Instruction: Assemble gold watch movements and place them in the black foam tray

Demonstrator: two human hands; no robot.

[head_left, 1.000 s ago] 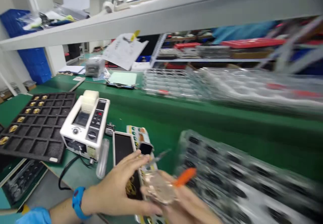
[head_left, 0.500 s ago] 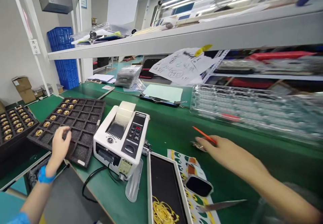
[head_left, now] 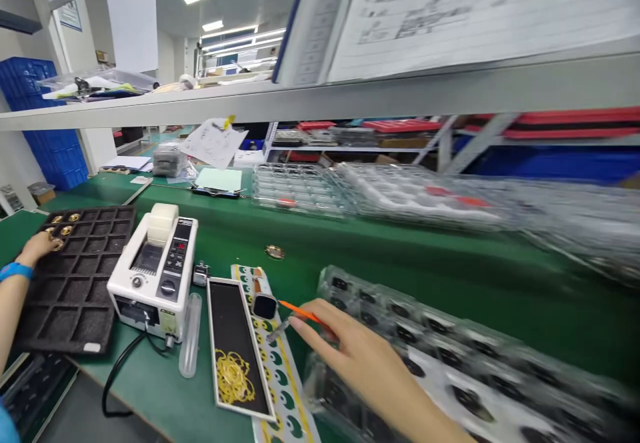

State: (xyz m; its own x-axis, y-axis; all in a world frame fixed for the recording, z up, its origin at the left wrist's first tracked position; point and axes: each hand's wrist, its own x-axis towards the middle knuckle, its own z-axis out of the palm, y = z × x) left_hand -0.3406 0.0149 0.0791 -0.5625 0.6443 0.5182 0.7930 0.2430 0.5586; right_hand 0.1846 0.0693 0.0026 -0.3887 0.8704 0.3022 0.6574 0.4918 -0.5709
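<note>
My left hand, with a blue wristband, rests on the far left corner of a black foam tray. Its curled fingertips touch the gold round parts sitting in the back cells. My right hand holds a thin orange-handled tool between its fingers. The tool's tip points left toward a small black square piece on a printed sticker strip. That hand hovers over a clear plastic tray of dark round parts. One gold round part lies alone on the green mat.
A white tape dispenser stands between the hands, its cord trailing off the front edge. A clear tube and a narrow black tray with yellow loops lie beside it. Stacked clear trays line the back under a shelf.
My right hand has left the gold round part on the mat and drawn back over the clear tray with the orange tool. My left hand has moved to the foam tray's back cells.
</note>
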